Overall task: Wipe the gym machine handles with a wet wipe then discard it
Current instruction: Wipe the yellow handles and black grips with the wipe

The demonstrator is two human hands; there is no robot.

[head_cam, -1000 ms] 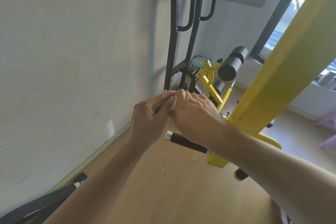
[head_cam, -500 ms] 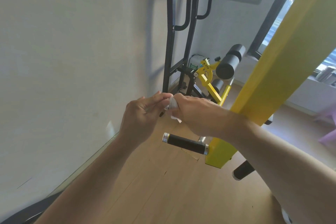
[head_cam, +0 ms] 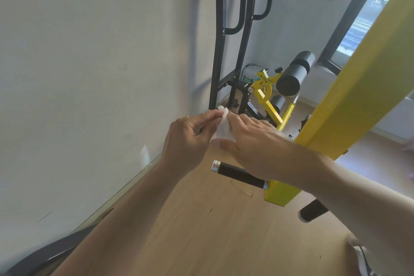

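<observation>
Both hands, left hand (head_cam: 186, 139) and right hand (head_cam: 253, 141), pinch the wet wipe (head_cam: 222, 129) together, with the black handle (head_cam: 239, 175) just below that grip.

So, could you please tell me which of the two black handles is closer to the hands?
The left black handle, directly below the hands holding the wipe; the other handle sits lower right.

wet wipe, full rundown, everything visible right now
The wet wipe is white, thin and soft-looking, crumpled rather than spread flat. It is held upright in the air between both hands: the left hand pinches its left edge, the right hand pinches its right side. A twisted tip pokes up above the fingers. It hangs above the black handle, not touching it.
</observation>
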